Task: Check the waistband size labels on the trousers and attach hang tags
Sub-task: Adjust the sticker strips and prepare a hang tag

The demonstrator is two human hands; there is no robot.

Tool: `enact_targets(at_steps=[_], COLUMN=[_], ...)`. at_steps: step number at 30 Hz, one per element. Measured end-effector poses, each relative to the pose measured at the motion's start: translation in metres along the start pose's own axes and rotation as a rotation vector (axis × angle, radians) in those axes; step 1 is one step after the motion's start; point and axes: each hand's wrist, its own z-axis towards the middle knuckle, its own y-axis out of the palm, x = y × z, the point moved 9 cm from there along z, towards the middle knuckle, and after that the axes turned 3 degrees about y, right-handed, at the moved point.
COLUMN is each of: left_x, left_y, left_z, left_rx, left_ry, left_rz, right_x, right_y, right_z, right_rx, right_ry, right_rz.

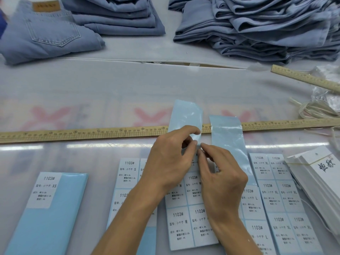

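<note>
- Here, both hands meet over the middle sticker sheet (185, 218), the one printed "1103#" with size M, lying flat on the table (110, 92).
- Left hand (171, 161): fingers curled, thumb and forefinger pinching the upper backing strip (185, 115) of that sheet. The strip is pale blue, glossy, bare of labels, and bends up and away across the long ruler (82, 134).
- Right hand (222, 179): fingertips pinched together right against the left thumb, at the top edge of the remaining labels. What it grips is too small and too hidden to name; it looks like a label corner, cannot tell.
- A second bare backing strip (228, 137) rises from the L sheet (255, 218), just right of the hands, also crossing the ruler.
- Sheets in a row near the front edge, left to right: XS sheet (46, 208) (one label left, rest blue backing), S sheet (128, 173) partly under the left forearm, M, L, XL sheet (283, 199).
- Hang tags (316, 173): white stack, strung, black brush characters on the top one, at far right beside the XL sheet.
- Trousers: one folded light denim pair (46, 34) at far left with a tan waistband patch up; a folded blue stack (117, 15) beside it; a larger, untidier pile (257, 28) at far right. All well apart from the hands.
- A second ruler (303, 78) lies angled at right, near loose cord (316, 109) and clear plastic.
</note>
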Motion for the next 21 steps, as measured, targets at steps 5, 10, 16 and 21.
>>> enact_targets(at_steps=[5,10,16,21], left_x=[-0.0004,-0.001,-0.0019,-0.0015], left_y=[0.0005,0.0003,0.0003,0.0028], left_z=[0.0001,0.0,-0.0005,0.0002], left_rx=[-0.005,-0.001,-0.001,-0.012], left_ry=[0.004,0.004,0.0,0.005], left_rz=[0.01,0.008,-0.002,0.004], right_x=[-0.0013,-0.0024,0.0,0.0009], right_y=[-0.0005,-0.0009,-0.0003,0.0019], right_z=[-0.0015,-0.0024,-0.0024,-0.0021], right_rx=[0.019,0.032,0.023,0.012], right_ry=[-0.023,-0.04,-0.015,-0.029], right_rz=[-0.012,-0.029,-0.007,0.002])
